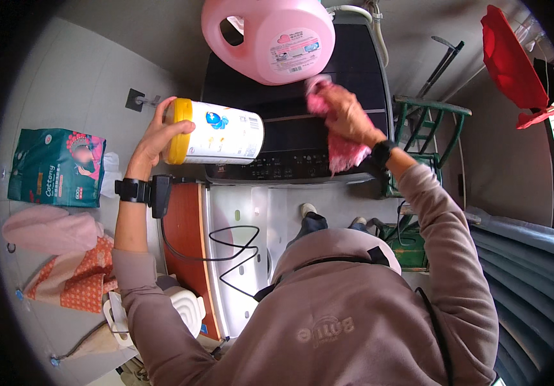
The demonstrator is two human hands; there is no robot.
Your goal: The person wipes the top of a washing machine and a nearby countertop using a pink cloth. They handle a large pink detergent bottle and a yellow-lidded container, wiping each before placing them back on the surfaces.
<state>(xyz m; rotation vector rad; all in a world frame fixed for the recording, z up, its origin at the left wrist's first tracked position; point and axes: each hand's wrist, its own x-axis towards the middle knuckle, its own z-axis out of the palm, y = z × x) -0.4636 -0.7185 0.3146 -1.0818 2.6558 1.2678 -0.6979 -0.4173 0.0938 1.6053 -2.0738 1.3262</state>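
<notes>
My left hand (161,132) grips a white canister (228,132) by its yellow lid (179,131), and the canister lies sideways in the air over the left part of a black top-load washing machine (277,140). Bunched in my right hand (349,116) is a pink cloth (347,147), whose loose end hangs toward the control panel. That hand is slightly blurred, above the right half of the lid; I cannot tell whether the cloth touches it. Beyond both hands a large pink detergent jug (277,43) with a handle stands at the machine's back.
Green wooden chairs (431,128) stand right of the machine. A green tissue pack (57,166) and towels (72,275) hang on the left wall. A red-brown board (185,260) is near my left forearm, with a black cable (233,258) looping beside it. A white hose (380,38) runs behind.
</notes>
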